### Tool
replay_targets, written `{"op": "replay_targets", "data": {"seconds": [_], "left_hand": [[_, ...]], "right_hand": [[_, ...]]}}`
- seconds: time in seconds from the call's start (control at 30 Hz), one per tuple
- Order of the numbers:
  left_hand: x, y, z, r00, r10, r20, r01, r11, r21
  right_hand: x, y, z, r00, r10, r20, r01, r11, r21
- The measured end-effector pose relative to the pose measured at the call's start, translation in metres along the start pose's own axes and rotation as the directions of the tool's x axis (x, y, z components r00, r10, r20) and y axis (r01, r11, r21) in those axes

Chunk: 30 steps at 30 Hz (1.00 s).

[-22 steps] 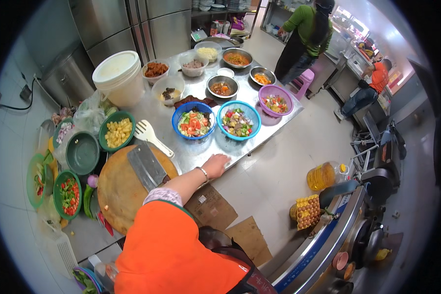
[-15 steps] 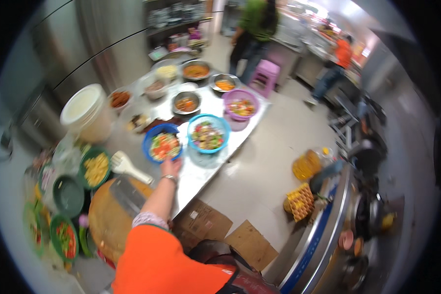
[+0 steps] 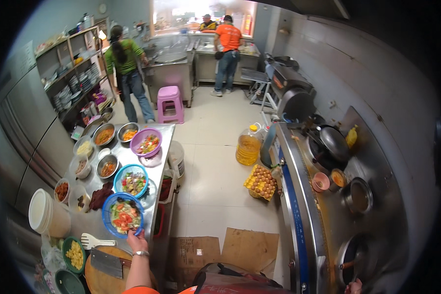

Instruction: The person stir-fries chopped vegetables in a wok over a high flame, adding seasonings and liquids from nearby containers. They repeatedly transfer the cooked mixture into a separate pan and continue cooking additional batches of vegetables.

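Note:
At the near end of the metal table, my left hand (image 3: pixel 137 241) grips the near rim of a blue plastic basket (image 3: pixel 106 221) of cut vegetables with red pieces on top. Whether the basket rests on the table or is raised I cannot tell. Just beyond it is a light-blue basket (image 3: pixel 144 182) of mixed chopped food. A cleaver (image 3: pixel 106 263) lies on the round wooden chopping board (image 3: pixel 95 281) left of my forearm, by a white slotted spatula (image 3: pixel 98 241). At the lower right, my right hand (image 3: pixel 354 286) is closed beside a wok (image 3: pixel 345 250); what it holds is unclear.
Bowls and a purple basket (image 3: pixel 147 142) fill the table's far part. A lidded white bucket (image 3: pixel 49 215) stands at left. Egg trays (image 3: pixel 260 182) and an oil jug (image 3: pixel 248 149) sit beside the stove (image 3: pixel 314 206). Flattened cardboard (image 3: pixel 250 250) covers some floor. Two people work farther back, beyond a pink stool (image 3: pixel 170 105).
My view has swung to the right and up, bringing in the stove and my right hand. My left hand has closed on the blue basket's rim.

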<state>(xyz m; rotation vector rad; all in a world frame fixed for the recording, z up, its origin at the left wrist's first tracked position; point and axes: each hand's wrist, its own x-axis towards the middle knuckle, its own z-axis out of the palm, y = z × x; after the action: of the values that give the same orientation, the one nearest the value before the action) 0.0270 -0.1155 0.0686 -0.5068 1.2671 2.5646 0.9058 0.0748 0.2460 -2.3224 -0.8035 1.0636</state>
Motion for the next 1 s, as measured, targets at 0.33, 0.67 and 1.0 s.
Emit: {"op": "replay_targets", "data": {"seconds": [0.33, 0.67, 1.0], "left_hand": [[-0.266, -0.176, 0.095, 0.649, -0.630, 0.427, 0.490, 0.775, 0.398], [-0.521, -0.260, 0.214, 0.292, -0.876, 0.383, 0.377, 0.474, 0.796], [-0.669, -0.352, 0.317, -0.202, -0.958, 0.205, 0.211, 0.162, 0.964]], "right_hand": [[0.113, 0.136, -0.051, 0.724, -0.569, -0.389, 0.418, 0.812, -0.408], [0.064, 0.090, -0.129, 0.970, -0.239, -0.051, 0.241, 0.970, 0.029], [0.091, 0.014, -0.187, 0.957, -0.198, -0.212, 0.122, 0.937, -0.327]]}}
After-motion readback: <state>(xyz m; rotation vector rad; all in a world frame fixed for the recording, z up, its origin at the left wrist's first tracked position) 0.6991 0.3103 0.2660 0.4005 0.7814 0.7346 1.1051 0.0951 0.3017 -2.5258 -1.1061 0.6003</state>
